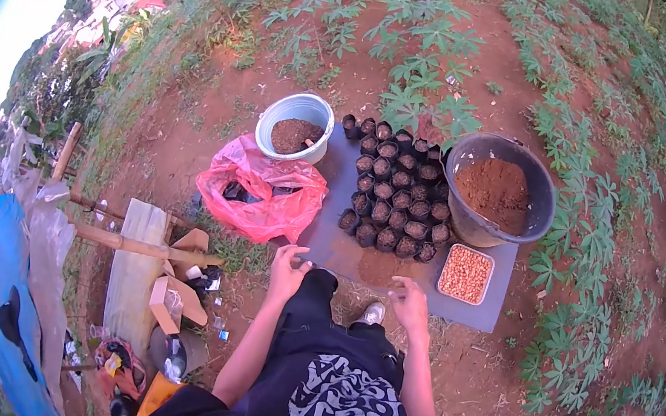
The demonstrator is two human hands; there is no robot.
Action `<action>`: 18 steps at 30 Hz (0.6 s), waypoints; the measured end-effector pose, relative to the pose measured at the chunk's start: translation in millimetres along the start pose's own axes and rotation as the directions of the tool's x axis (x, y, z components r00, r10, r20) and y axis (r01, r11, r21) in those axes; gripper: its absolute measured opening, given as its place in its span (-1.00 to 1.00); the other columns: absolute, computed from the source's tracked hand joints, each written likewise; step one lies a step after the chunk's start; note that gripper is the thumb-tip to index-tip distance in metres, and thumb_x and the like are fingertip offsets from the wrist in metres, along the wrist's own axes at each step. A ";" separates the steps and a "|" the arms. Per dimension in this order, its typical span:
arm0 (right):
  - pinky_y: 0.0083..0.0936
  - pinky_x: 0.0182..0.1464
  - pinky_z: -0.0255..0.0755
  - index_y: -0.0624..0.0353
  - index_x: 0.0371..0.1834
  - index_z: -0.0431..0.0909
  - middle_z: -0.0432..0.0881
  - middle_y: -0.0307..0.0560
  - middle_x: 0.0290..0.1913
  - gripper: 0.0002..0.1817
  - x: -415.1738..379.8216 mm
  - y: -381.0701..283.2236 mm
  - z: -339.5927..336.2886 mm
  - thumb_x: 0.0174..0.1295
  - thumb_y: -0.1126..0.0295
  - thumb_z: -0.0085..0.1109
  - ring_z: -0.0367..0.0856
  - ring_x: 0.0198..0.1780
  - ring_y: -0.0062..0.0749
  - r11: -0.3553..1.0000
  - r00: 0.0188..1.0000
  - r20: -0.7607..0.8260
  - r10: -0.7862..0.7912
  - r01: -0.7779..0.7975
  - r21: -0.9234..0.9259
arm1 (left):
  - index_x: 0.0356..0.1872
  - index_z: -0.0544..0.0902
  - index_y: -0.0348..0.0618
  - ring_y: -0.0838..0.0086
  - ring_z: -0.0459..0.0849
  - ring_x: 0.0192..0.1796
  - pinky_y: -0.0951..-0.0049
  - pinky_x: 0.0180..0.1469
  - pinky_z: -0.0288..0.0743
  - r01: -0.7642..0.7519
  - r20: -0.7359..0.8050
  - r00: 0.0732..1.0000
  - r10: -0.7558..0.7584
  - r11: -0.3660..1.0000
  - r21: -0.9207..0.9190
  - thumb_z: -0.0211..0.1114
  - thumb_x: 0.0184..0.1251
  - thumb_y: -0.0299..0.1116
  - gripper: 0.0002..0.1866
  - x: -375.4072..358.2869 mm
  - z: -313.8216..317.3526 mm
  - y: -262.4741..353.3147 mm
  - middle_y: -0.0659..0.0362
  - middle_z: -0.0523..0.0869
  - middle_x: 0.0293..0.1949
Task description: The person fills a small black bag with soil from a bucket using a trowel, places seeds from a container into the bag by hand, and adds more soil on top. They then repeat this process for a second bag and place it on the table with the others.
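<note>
My left hand [287,274] hovers near the front edge of the grey table [468,313], its thumb and fingers apart with nothing seen between them. A pink plastic bag [284,216] with black material inside is the thing nearest to it. On the right, my right hand [410,306] is also open and empty, by the table's front edge. Beyond it stand several black planting bags [386,239] filled with soil, packed in rows. A clear tray of orange-yellow seeds [466,274] sits to the right of that hand.
A large dark bucket of soil [492,193] stands at the table's right side. At the back left is a light blue bucket [293,129] with soil and a partly hidden tool handle. Bamboo poles [138,244] and an opened cardboard box [179,301] lie left; leafy plants grow around.
</note>
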State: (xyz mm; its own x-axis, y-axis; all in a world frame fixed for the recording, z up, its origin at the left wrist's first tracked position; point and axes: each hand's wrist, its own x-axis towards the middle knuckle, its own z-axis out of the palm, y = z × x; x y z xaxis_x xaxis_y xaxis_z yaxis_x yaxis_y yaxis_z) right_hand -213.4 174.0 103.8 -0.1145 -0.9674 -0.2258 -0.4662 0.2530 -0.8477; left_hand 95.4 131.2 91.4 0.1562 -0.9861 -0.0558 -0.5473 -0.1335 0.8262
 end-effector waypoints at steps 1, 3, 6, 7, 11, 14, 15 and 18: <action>-0.33 -0.06 0.64 0.16 0.03 0.65 0.75 0.01 -0.13 -0.67 8.7 3.0 5.6 0.16 0.49 0.33 0.77 -0.17 -0.24 1.000 0.999 0.030 -0.010 0.010 -0.007 | -0.01 0.71 -0.11 0.30 0.68 -0.07 0.33 0.02 0.62 0.054 -0.010 0.998 -0.054 0.998 -0.028 0.47 0.12 -0.51 -0.65 -4.2 -8.4 2.8 0.07 0.54 0.11; -0.34 -0.05 0.64 0.19 0.01 0.65 0.76 0.02 -0.15 -0.69 25.0 -0.9 15.1 0.16 0.48 0.32 0.78 -0.18 -0.25 0.999 0.996 0.081 -0.025 0.027 -0.029 | -0.01 0.71 -0.11 0.30 0.68 -0.07 0.33 0.03 0.62 0.057 -0.019 0.998 -0.058 0.998 -0.037 0.47 0.13 -0.49 -0.65 -5.7 -20.9 -6.8 0.07 0.55 0.10; -0.35 -0.05 0.64 0.22 0.00 0.65 0.76 0.03 -0.17 -0.72 44.5 -24.6 28.9 0.20 0.46 0.30 0.78 -0.18 -0.25 0.997 0.991 0.129 -0.042 0.049 -0.053 | -0.01 0.71 -0.10 0.31 0.69 -0.07 0.34 0.04 0.62 0.055 -0.055 0.997 -0.058 0.997 -0.055 0.47 0.15 -0.47 -0.66 -0.9 -39.6 -17.8 0.07 0.57 0.08; -0.36 -0.05 0.64 0.23 -0.01 0.65 0.77 0.03 -0.17 -0.72 51.3 -31.2 35.9 0.21 0.46 0.29 0.78 -0.18 -0.25 0.997 0.988 0.140 -0.060 0.068 -0.048 | -0.01 0.71 -0.10 0.31 0.69 -0.06 0.34 0.05 0.62 0.052 -0.067 0.996 -0.056 0.997 -0.064 0.47 0.16 -0.46 -0.66 4.3 -45.1 -20.0 0.08 0.57 0.07; -0.39 -0.03 0.62 0.26 0.02 0.65 0.78 0.02 -0.16 -0.73 75.1 -71.4 64.7 0.26 0.45 0.26 0.77 -0.14 -0.28 0.995 0.975 0.206 -0.087 0.093 -0.021 | -0.02 0.72 -0.11 0.33 0.70 -0.03 0.34 0.01 0.62 0.128 -0.086 0.986 -0.140 0.983 -0.133 0.44 0.20 -0.44 -0.70 33.4 -68.6 -33.3 0.06 0.60 0.05; -0.38 -0.02 0.62 0.26 0.01 0.65 0.78 0.03 -0.16 -0.73 97.2 -89.9 94.4 0.28 0.44 0.25 0.77 -0.14 -0.30 0.996 0.973 0.218 -0.071 0.082 -0.039 | -0.01 0.72 -0.11 0.34 0.72 -0.05 0.34 -0.02 0.61 0.182 -0.076 0.978 -0.193 0.974 -0.132 0.43 0.22 -0.42 -0.70 67.7 -88.6 -37.4 0.07 0.65 -0.02; -0.38 -0.02 0.62 0.27 0.01 0.65 0.78 0.04 -0.17 -0.74 106.8 -95.9 104.6 0.28 0.43 0.25 0.77 -0.14 -0.30 0.996 0.974 0.216 -0.070 0.079 -0.031 | -0.02 0.72 -0.12 0.32 0.72 -0.06 0.32 -0.02 0.61 0.207 -0.064 0.974 -0.217 0.970 -0.127 0.42 0.21 -0.43 -0.71 83.2 -93.3 -45.4 0.06 0.66 -0.05; -0.40 -0.01 0.61 0.27 -0.01 0.66 0.78 0.04 -0.18 -0.75 138.5 -118.3 141.7 0.29 0.42 0.25 0.77 -0.15 -0.31 0.998 0.979 0.199 -0.044 0.053 -0.037 | -0.08 0.72 -0.14 0.24 0.73 -0.10 0.25 -0.01 0.60 0.174 -0.051 0.983 -0.176 0.984 -0.045 0.41 0.18 -0.43 -0.74 135.8 -103.4 -86.4 0.04 0.69 -0.15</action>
State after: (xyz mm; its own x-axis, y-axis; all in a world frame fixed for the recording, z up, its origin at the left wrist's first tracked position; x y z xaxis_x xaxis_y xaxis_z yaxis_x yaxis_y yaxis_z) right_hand -49.8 11.3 104.7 0.0832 -0.9567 -0.2791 -0.5041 0.2012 -0.8399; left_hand 248.9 19.0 70.4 0.2920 -0.9409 -0.1717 -0.4740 -0.2983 0.8284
